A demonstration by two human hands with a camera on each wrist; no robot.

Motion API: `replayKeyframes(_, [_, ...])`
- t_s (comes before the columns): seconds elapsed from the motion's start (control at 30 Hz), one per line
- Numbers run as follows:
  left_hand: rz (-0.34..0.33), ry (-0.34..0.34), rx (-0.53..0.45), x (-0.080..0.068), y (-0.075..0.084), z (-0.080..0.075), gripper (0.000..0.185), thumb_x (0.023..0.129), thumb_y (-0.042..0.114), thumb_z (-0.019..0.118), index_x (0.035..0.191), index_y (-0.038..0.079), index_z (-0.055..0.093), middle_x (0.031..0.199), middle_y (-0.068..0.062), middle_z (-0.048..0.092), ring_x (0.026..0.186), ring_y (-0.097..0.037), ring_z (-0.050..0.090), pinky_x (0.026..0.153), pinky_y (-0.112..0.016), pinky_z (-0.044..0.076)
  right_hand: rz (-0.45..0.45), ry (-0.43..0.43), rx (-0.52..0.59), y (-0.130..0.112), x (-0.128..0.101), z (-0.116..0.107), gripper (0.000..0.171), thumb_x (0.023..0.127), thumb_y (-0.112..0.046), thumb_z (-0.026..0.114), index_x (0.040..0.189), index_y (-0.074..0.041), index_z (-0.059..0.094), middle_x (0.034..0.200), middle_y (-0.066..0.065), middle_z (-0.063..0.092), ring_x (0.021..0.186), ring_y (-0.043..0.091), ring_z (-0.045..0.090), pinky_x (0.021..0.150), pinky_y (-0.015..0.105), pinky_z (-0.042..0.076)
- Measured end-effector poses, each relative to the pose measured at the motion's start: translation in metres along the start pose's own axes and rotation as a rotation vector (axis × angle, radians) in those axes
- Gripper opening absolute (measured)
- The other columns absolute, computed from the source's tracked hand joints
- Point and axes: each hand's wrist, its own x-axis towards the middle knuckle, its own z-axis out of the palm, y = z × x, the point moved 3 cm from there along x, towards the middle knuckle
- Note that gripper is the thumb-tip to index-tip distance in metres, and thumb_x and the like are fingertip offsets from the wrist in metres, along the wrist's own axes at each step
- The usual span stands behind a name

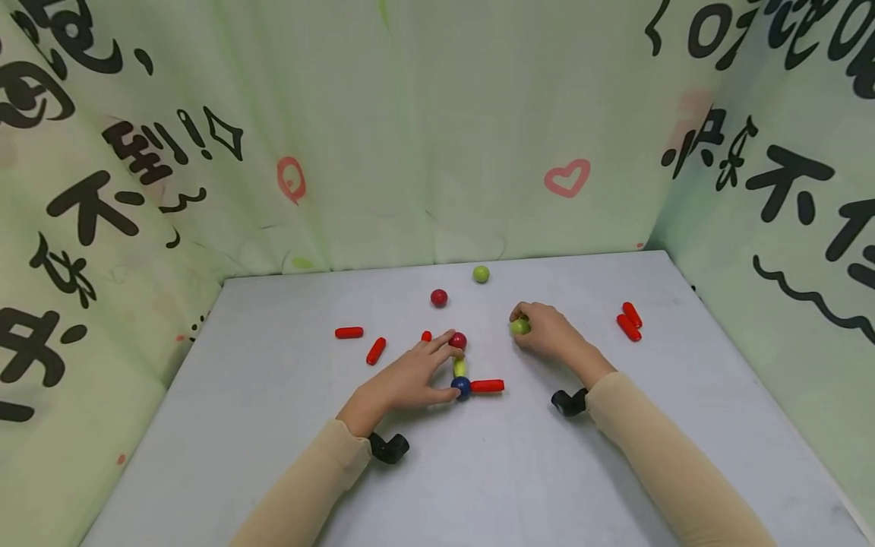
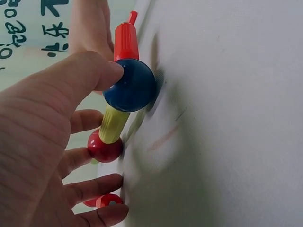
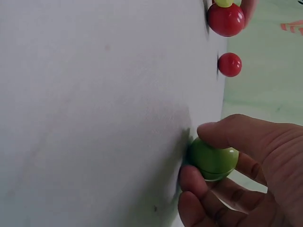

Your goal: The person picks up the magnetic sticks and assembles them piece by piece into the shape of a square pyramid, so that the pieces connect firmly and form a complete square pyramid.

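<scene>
My left hand holds a joined piece of balls and rods on the table. Its thumb presses the blue ball, and fingers reach the red ball at the other end. A yellow rod links these two balls. From the blue ball a red rod sticks out to the right. To the right of this piece, my right hand pinches a green ball between thumb and fingers, low over the tabletop.
Farther back lie a loose red ball and another green ball. Red rods are scattered on the left, one partly behind my left hand. Two more red rods lie at the right. Printed curtains enclose the white table.
</scene>
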Motion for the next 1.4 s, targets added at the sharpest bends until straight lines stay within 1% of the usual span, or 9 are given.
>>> replayKeyframes(0.17, [0.0,-0.001,0.006,0.0,0.001,0.0,0.057,0.094,0.04,0.074,0.144,0.025,0.052,0.173,-0.003,0.022,0.153,-0.035,0.034,0.116,-0.05,0.043,-0.022,-0.093,-0.006,-0.005,-0.021,-0.002,0.024,0.087,-0.007,0.068,0.111,-0.006,0.063,0.108,0.015,0.065,0.092,0.027,0.055,0.078,0.038,0.047])
replayKeyframes(0.27, [0.003,0.002,0.008,0.0,0.002,0.0,0.057,0.094,0.04,0.074,0.143,0.025,0.052,0.173,-0.003,0.022,0.152,-0.035,0.034,0.115,-0.05,0.044,-0.018,-0.143,-0.01,-0.009,-0.034,0.0,0.023,0.084,-0.005,0.07,0.106,-0.008,0.062,0.103,0.012,0.064,0.09,0.025,0.055,0.074,0.035,0.047])
replayKeyframes(0.43, [-0.007,0.002,0.008,-0.001,0.001,0.0,0.057,0.094,0.04,0.074,0.144,0.026,0.052,0.173,-0.001,0.021,0.152,-0.033,0.034,0.116,-0.049,0.043,-0.012,-0.202,-0.009,-0.02,-0.049,0.006,0.024,0.083,-0.007,0.074,0.103,-0.011,0.062,0.097,0.008,0.063,0.09,0.023,0.055,0.075,0.033,0.05])
replayKeyframes(0.5, [-0.008,0.003,0.004,-0.001,0.001,0.0,0.058,0.093,0.04,0.074,0.145,0.026,0.052,0.173,-0.001,0.021,0.152,-0.033,0.034,0.116,-0.049,0.044,-0.024,-0.213,-0.008,-0.024,-0.053,0.009,0.025,0.082,-0.007,0.075,0.103,-0.011,0.063,0.096,0.007,0.063,0.09,0.023,0.055,0.075,0.034,0.051])
replayKeyframes(0.7, [-0.006,0.002,0.01,0.001,0.001,0.0,0.059,0.093,0.041,0.074,0.145,0.026,0.051,0.173,-0.001,0.021,0.154,-0.033,0.033,0.117,-0.051,0.042,-0.036,-0.223,0.0,-0.033,-0.061,0.018,0.027,0.082,-0.01,0.081,0.104,-0.012,0.067,0.099,0.005,0.063,0.092,0.022,0.055,0.077,0.034,0.053])
replayKeyframes(0.87, [-0.004,0.004,0.013,0.003,0.001,0.001,0.058,0.094,0.041,0.074,0.145,0.026,0.051,0.173,-0.001,0.021,0.154,-0.033,0.032,0.118,-0.052,0.04,-0.046,-0.219,0.005,-0.036,-0.064,0.02,0.028,0.081,-0.012,0.084,0.104,-0.013,0.067,0.098,0.005,0.063,0.09,0.021,0.056,0.077,0.034,0.052])
replayKeyframes(1.13, [0.006,0.01,0.024,0.003,0.002,0.002,0.058,0.094,0.041,0.073,0.145,0.025,0.052,0.172,-0.003,0.022,0.152,-0.031,0.035,0.116,-0.05,0.042,-0.027,-0.202,-0.004,-0.042,-0.068,0.017,0.034,0.081,-0.017,0.087,0.109,-0.013,0.068,0.105,0.007,0.066,0.095,0.021,0.058,0.083,0.038,0.055])
replayKeyframes(1.3, [0.005,0.024,0.049,0.004,0.004,0.003,0.058,0.094,0.042,0.073,0.145,0.023,0.054,0.171,-0.007,0.024,0.15,-0.03,0.039,0.116,-0.049,0.043,-0.019,-0.195,0.006,-0.042,-0.071,0.015,0.034,0.081,-0.016,0.087,0.109,-0.013,0.068,0.106,0.008,0.066,0.095,0.022,0.058,0.082,0.038,0.055])
replayKeyframes(1.4, [0.0,0.031,0.056,0.005,0.004,0.003,0.057,0.094,0.041,0.073,0.144,0.023,0.055,0.171,-0.007,0.025,0.15,-0.029,0.04,0.115,-0.048,0.044,-0.023,-0.193,0.029,-0.042,-0.073,0.015,0.032,0.083,-0.017,0.086,0.109,-0.012,0.068,0.106,0.008,0.067,0.095,0.022,0.058,0.08,0.037,0.055])
